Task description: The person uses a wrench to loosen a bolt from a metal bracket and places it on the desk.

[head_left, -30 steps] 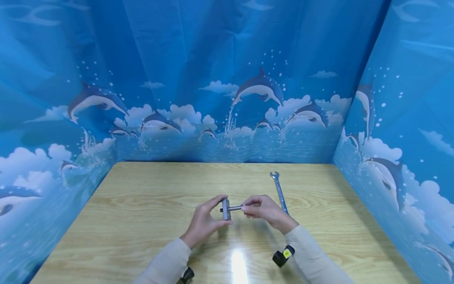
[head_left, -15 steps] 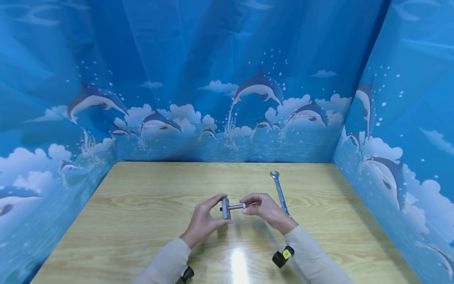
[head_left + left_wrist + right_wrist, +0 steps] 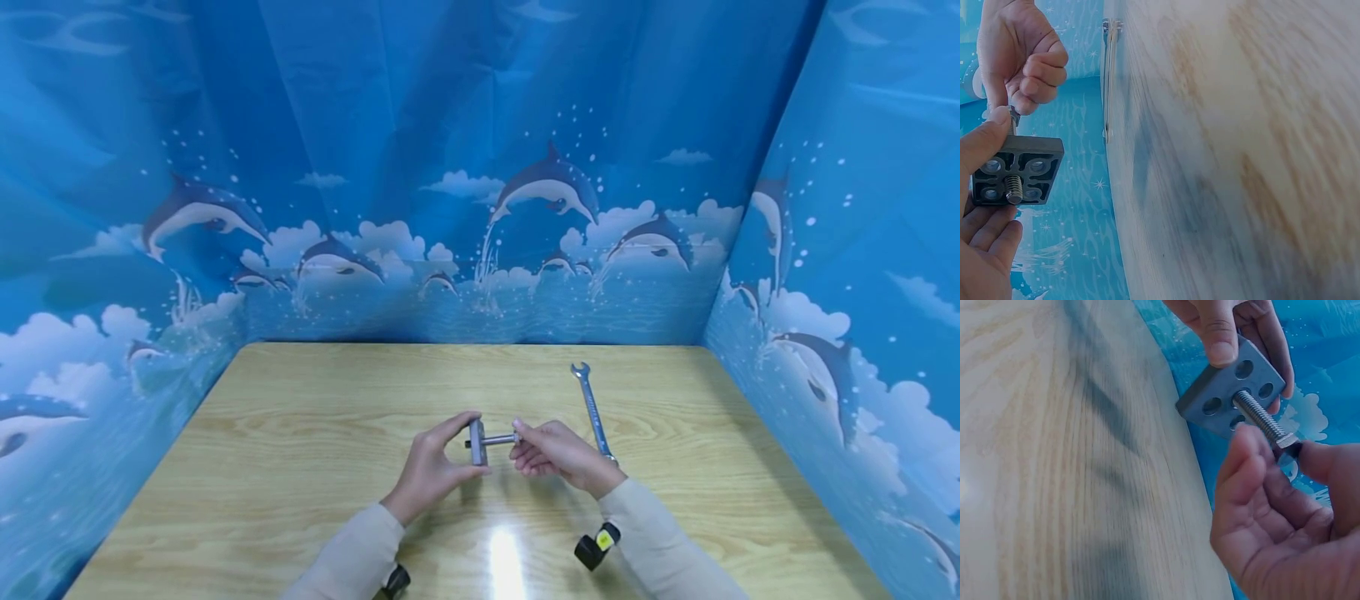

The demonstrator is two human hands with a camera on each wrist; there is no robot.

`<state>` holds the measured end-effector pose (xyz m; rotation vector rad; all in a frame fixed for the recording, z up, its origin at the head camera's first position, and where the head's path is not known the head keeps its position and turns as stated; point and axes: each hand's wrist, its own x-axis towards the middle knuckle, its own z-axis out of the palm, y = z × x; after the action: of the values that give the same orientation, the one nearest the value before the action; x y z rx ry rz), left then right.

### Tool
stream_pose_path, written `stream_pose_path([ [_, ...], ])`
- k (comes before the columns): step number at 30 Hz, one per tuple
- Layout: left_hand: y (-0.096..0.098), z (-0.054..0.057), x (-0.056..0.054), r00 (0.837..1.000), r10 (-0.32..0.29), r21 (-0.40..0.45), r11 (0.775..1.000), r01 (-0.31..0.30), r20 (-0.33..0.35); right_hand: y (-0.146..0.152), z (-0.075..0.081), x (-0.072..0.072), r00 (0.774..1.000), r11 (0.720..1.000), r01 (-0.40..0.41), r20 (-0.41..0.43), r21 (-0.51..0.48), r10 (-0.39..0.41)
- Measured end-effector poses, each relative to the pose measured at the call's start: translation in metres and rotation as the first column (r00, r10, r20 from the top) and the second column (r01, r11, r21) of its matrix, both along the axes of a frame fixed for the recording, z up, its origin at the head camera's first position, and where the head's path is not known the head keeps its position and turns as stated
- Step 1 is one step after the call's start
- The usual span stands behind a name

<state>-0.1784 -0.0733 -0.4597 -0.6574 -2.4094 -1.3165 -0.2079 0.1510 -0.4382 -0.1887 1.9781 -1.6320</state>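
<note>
My left hand (image 3: 429,468) holds a grey square plate (image 3: 478,443) by its edges, thumb on one side and fingers on the opposite one. A threaded hex bolt (image 3: 1259,414) passes through the plate's middle. In the left wrist view, its threaded tip (image 3: 1014,189) sticks out of the ribbed back face. Several round holes surround the bolt on the flat face in the right wrist view. My right hand (image 3: 564,455) pinches the bolt's head between thumb and fingertips, with its other fingers curled. Both hands are raised over the table.
A combination wrench (image 3: 592,410) lies on the wooden table (image 3: 315,400), just beyond my right hand. Blue dolphin-print curtains (image 3: 420,200) stand around the back and sides. A black wrist camera (image 3: 597,546) hangs below my right sleeve.
My right hand's fingers have shifted around the bolt head: they loosened half a second ago, and now the thumb is on top with the fingers curled below. The left hand and plate stay put.
</note>
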Motion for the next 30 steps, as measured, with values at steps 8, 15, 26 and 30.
stream_pose_path([
  [8, -0.0014, -0.0004, 0.0003, 1.000, 0.011, 0.015, 1.000, -0.011, 0.005, 0.0030, 0.0017, -0.0015, 0.997, 0.999, 0.036, -0.066, -0.040, -0.039],
  [15, -0.0030, -0.0001, 0.0002, 1.000, 0.002, 0.032, 1.000, -0.002, 0.010, 0.0015, 0.0032, -0.0016, 0.980, 0.995, 0.094, -0.178, 0.038, -0.086],
  [26, -0.0031, -0.0011, -0.0003, 1.000, 0.011, 0.029, 1.000, -0.011, 0.006, 0.0013, 0.0033, -0.0014, 0.977, 0.993, 0.089, -0.201, 0.073, -0.072],
  [30, -0.0024, -0.0022, -0.0006, 1.000, 0.016, 0.020, 1.000, -0.016, 0.003, 0.0038, 0.0020, -0.0024, 0.989, 0.999, 0.028, -0.148, 0.029, -0.023],
])
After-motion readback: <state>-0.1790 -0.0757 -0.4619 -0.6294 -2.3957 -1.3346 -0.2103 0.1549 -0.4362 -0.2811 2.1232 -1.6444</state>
